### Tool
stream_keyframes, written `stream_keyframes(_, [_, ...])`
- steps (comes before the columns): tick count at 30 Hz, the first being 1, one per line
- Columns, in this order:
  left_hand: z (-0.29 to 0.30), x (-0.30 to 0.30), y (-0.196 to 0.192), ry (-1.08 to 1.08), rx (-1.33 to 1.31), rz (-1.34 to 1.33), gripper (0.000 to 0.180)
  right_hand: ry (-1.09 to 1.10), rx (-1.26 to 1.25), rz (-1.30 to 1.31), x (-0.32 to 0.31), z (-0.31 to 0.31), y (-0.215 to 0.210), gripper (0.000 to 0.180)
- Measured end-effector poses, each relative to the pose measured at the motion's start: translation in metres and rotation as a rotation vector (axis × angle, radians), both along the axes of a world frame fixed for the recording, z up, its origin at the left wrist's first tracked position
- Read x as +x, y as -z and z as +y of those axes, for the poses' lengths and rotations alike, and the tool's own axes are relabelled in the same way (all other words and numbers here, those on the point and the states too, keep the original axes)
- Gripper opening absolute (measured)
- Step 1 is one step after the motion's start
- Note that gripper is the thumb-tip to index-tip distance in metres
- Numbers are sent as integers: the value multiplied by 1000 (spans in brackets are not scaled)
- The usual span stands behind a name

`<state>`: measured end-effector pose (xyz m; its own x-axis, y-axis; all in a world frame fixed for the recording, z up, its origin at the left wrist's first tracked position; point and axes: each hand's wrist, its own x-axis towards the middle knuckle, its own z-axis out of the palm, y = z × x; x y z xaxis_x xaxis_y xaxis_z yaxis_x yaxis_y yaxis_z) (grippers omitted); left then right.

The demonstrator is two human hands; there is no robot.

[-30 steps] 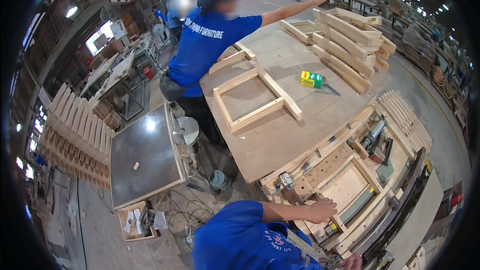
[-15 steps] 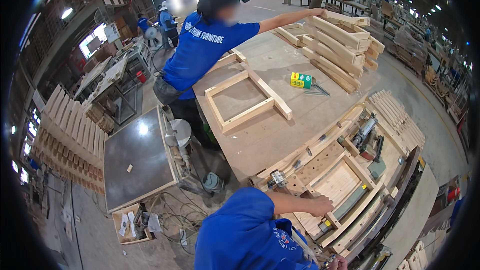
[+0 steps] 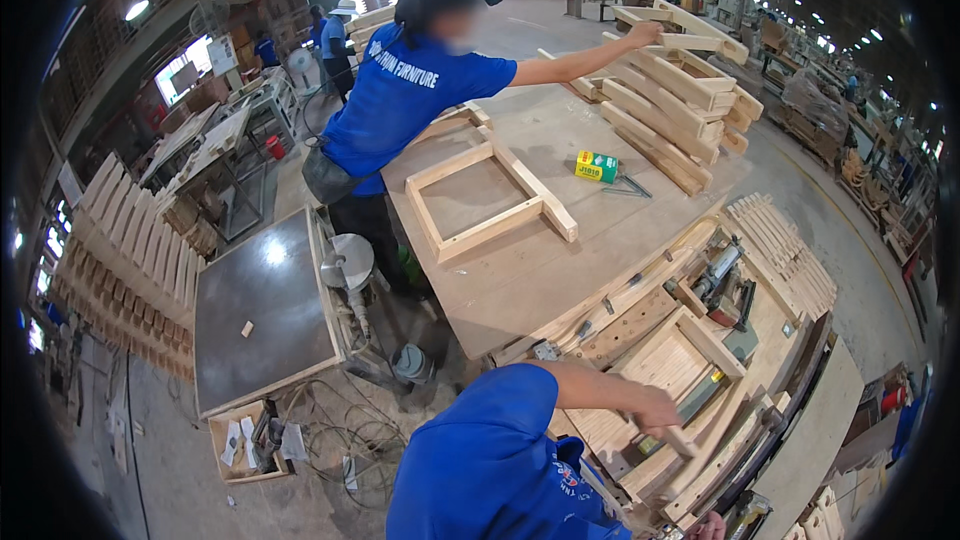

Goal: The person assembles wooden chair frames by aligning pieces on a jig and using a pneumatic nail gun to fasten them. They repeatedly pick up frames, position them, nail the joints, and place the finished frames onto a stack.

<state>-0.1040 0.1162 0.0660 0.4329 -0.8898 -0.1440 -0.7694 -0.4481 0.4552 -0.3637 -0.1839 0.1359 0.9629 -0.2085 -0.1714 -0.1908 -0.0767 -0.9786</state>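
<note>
Head cam: I have L hand (image 3: 657,407) w/ fingers closed round the wood rail (image 3: 684,443), which is over the wood fixture (image 3: 625,335); R hand (image 3: 710,527) is near lower edge, partly cut off, so its fingers I can't tell; yellow-green can (image 3: 596,167) lies on the table (image 3: 500,295), near the frame stack (image 3: 665,115).

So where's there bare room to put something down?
The tan table is largely bare between the flat wooden frame and the fixture bench. The dark tabletop has room around its small wood block. It's crowded at the stacked frames and on the fixture bench, where your left hand is at a wooden bar.
</note>
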Motion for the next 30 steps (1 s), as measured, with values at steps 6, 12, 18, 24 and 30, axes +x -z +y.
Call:
stream_keyframes(6, [-4,5,-103,1,-221,-23,54,227,158,-57,9,0,-60,38])
stream_keyframes(12, [65,-31,-176,-167,-188,-116,43,178,177,-73,25,12,-73,35])
stream_keyframes(18, [151,-52,-194,-548,-70,-168,40,106,263,-7,43,28,-60,31])
stream_keyframes(24, [244,-62,-175,-909,44,-212,45,65,239,8,64,35,-44,30])
stream_keyframes(30, [316,-56,-148,-1111,81,-299,46,-50,208,-67,92,74,-32,21])
